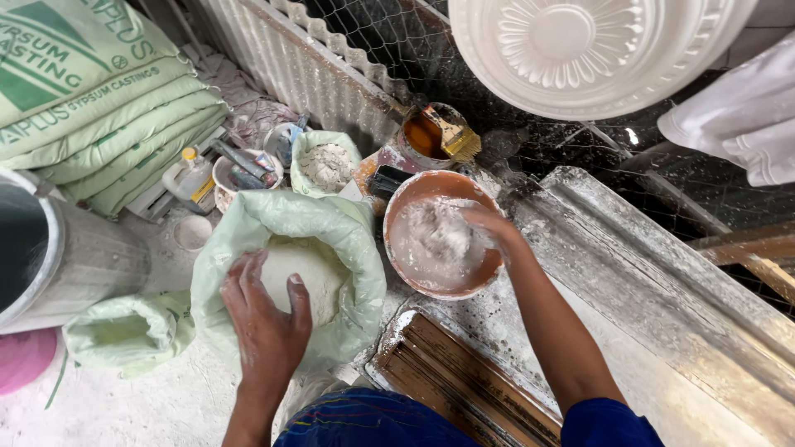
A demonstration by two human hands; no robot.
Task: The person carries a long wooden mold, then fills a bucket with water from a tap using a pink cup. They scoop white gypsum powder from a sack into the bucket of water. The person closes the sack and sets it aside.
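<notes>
Left hand (267, 327) is lying spread, palm down, inside the open pale green sack (331, 228), touching the white powder (319, 277). Right hand (489, 225) is reaching into the orange bowl (414, 186) just beside the sack; its fingers are sunk in wet plaster (431, 244), grip unclear. Beyond, a brush (451, 136) is resting across a tin (422, 136).

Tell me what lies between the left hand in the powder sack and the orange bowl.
In the head view, only the rolled pale green rim of the open sack separates the left hand from the orange bowl, where the right hand dips into white mix.

Open green powder sack (286, 217); orange bowl (411, 189) holds white paste.
</notes>
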